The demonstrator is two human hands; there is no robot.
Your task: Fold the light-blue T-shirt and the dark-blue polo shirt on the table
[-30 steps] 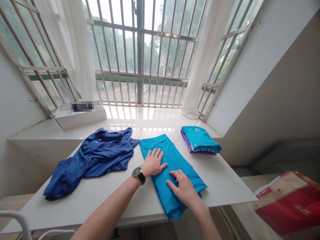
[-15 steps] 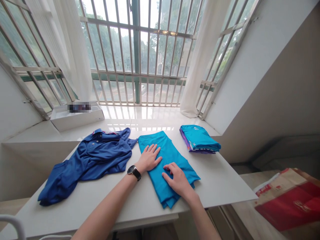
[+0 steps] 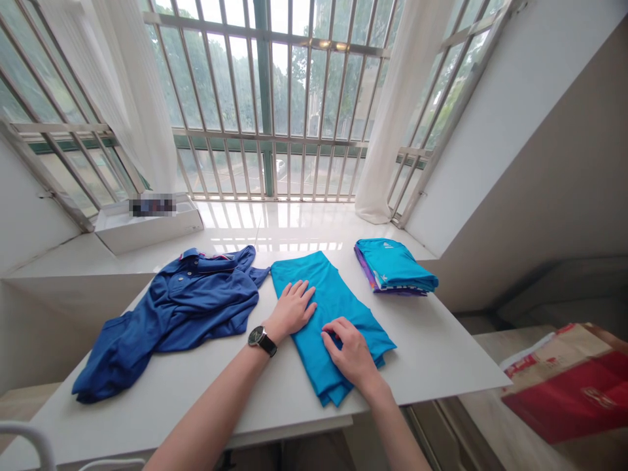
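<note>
A turquoise garment (image 3: 343, 288), folded into a long shape with uneven lower corners, lies on the white table in front of me. My left hand (image 3: 294, 307), with a black-strapped watch on the wrist, rests flat on its left part, fingers spread. On the lower right part of the same cloth, my right hand (image 3: 350, 350) has its thumb and index finger brought together in a pinch at the fabric. To the left lies a crumpled navy polo shirt (image 3: 201, 301), its collar toward the window. A folded clothes stack (image 3: 395, 265), turquoise on top and purple below, sits at the right.
The white table (image 3: 432, 360) meets a glossy sill holding an open white box (image 3: 152, 235) with blurred contents. Barred windows and white curtains (image 3: 385, 118) stand behind. A red and tan paper bag (image 3: 569, 392) is at the lower right, a white chair frame (image 3: 29, 435) at the lower left.
My right thumb and index finger have closed together on the turquoise cloth. My left hand stays flat in place. The view has shifted slightly.
</note>
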